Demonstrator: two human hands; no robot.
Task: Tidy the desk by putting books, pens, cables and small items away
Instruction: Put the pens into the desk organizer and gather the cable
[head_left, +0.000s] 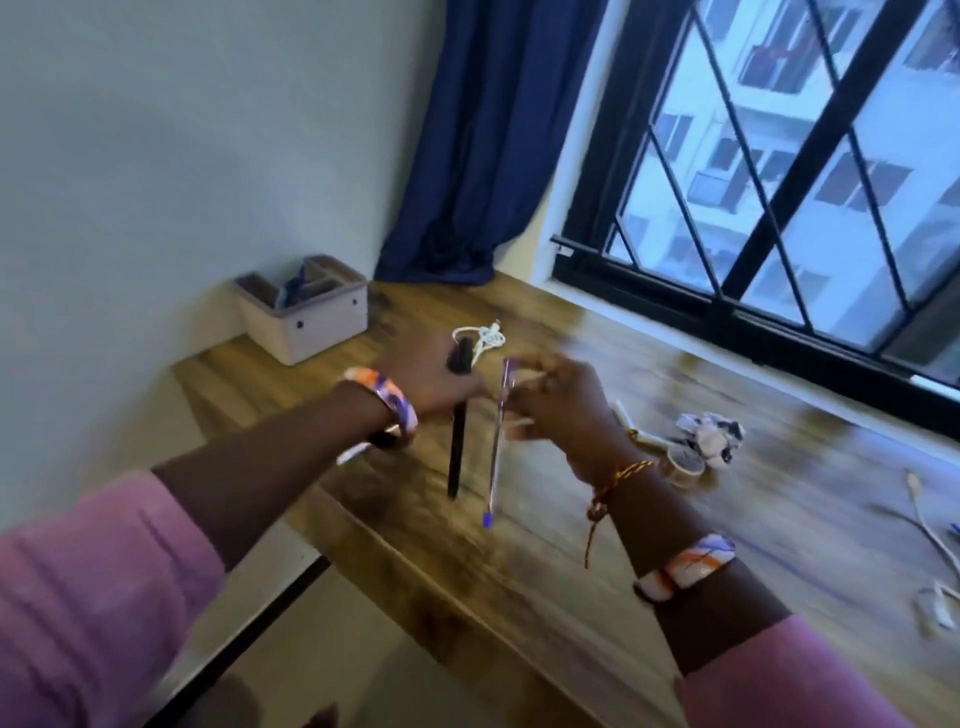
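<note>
A black pen (457, 441) is gripped in the left hand (426, 384), its fingers curled round the upper end so that the pen hangs down over the worktop (519, 587). A clear pen (498, 441) with a blue tip is pinched near its top by the right hand (558, 405), and it too hangs nearly upright, just beside the black pen. The two hands are held close together above the worktop, though the picture is blurred and the fingers are not sharply seen.

A coiled white cable (483, 335) lies on the worktop just beyond the left hand. A grey organiser (306, 312) with several compartments stands at the far left corner, against the wall; something dark blue is seen in it, but it cannot be told what.

To the right of the right hand, a crumpled paper (711, 434), a small clear cup (685, 465) and a pale stick-shaped item (641, 431) lie near one another. A second white cable (930, 530) is seen at the right edge. A blue curtain (483, 156) hangs beside the barred window (779, 156).
</note>
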